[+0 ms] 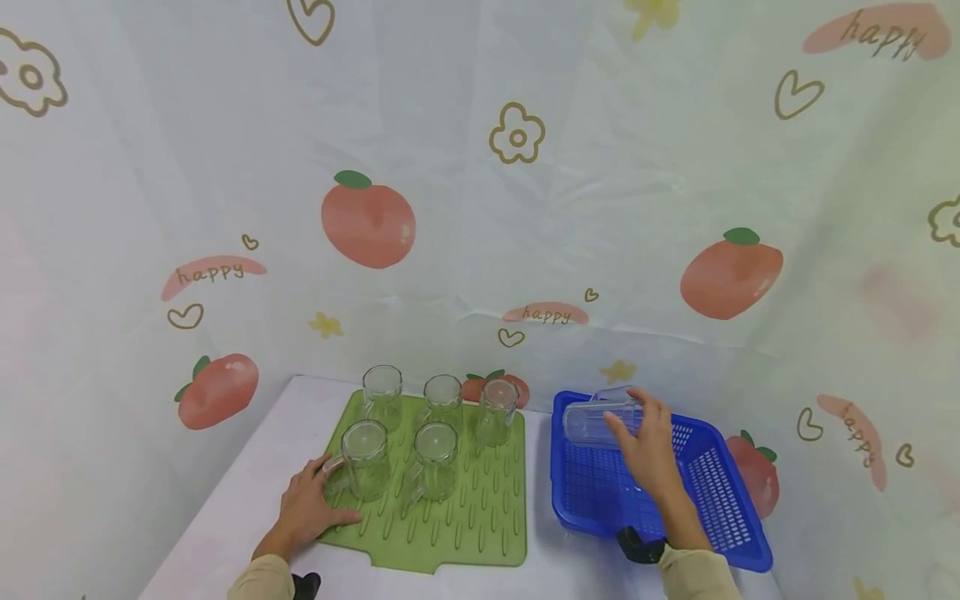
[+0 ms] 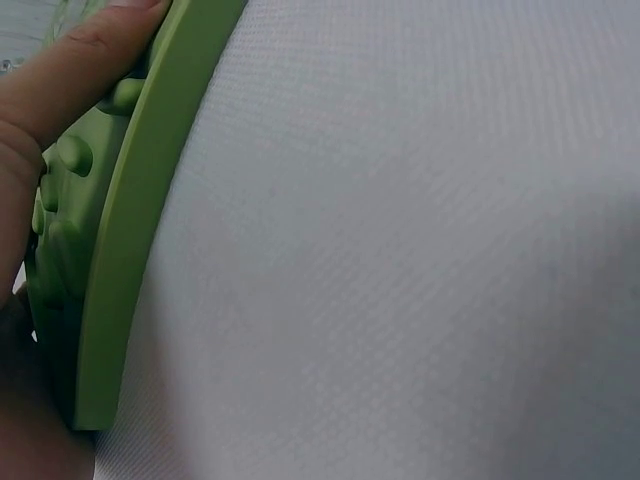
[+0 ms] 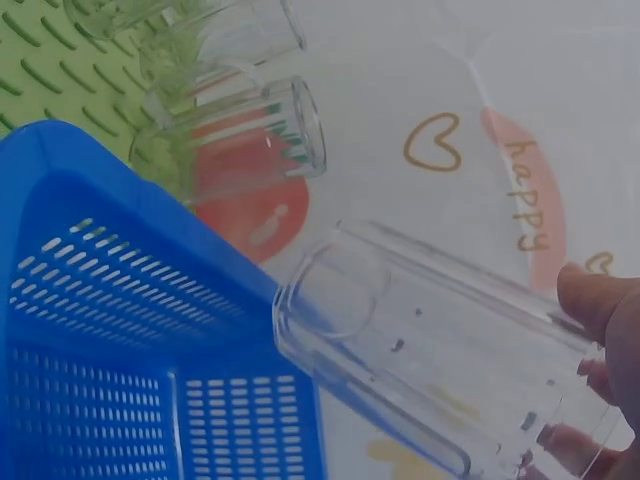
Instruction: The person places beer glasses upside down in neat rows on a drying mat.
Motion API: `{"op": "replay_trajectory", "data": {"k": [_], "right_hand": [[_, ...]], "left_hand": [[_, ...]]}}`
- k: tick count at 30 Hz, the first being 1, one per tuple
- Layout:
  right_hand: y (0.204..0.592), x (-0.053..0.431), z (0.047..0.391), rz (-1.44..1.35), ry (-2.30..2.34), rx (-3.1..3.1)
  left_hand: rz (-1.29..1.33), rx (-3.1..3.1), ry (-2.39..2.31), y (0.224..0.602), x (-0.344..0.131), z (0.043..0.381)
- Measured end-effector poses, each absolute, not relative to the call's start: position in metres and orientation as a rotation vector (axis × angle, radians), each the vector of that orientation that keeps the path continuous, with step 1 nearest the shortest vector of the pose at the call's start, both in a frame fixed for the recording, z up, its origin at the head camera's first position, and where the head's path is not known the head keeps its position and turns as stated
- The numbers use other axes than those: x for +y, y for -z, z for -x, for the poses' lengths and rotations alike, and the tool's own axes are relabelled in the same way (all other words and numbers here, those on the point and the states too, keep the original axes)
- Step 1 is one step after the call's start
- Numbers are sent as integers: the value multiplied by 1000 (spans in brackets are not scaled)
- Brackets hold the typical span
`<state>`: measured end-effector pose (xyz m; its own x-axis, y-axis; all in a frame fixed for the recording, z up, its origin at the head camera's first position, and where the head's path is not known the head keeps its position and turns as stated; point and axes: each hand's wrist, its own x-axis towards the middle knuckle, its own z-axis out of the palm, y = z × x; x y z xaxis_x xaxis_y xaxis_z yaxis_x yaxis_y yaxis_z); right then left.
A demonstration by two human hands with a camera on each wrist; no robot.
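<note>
Over the back left of a blue plastic basket (image 1: 566, 508), my right hand (image 1: 647, 442) grips a clear glass mug (image 1: 588, 423) tipped on its side. In the right wrist view the thumb and fingers hold one end of this mug (image 3: 400, 340), and the other end points toward the green mat. My left hand (image 1: 303, 504) rests at the left edge of a ribbed green drying mat (image 1: 472, 525), its thumb lying on the mat. Close to those fingers stands a mug (image 1: 365, 462). Another mug (image 1: 435, 462) is to its right.
Three more mugs, left (image 1: 382, 400), middle (image 1: 442, 404) and right (image 1: 497, 414), stand along the mat's back edge. A white cloth (image 1: 262, 450) covers the table. Behind it hangs a printed curtain (image 1: 465, 233) with fruit and hearts.
</note>
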<state>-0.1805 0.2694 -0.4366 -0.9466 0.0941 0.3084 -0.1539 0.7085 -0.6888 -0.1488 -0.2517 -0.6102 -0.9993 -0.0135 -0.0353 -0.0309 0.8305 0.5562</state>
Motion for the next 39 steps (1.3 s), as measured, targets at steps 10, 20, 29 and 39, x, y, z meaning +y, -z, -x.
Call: {"op": "replay_trajectory", "data": {"k": [10, 20, 29, 39], "right_hand": [[435, 255, 179, -34, -1216, -2556], [441, 240, 179, -26, -1348, -2528], [452, 223, 179, -48, -1378, -2545], [465, 201, 176, -52, -1404, -2507]], "left_hand": [[36, 2973, -906, 610, -251, 149], [29, 2985, -897, 611, -250, 150], [23, 2972, -893, 610, -252, 150], [21, 2989, -889, 614, -252, 151]]}}
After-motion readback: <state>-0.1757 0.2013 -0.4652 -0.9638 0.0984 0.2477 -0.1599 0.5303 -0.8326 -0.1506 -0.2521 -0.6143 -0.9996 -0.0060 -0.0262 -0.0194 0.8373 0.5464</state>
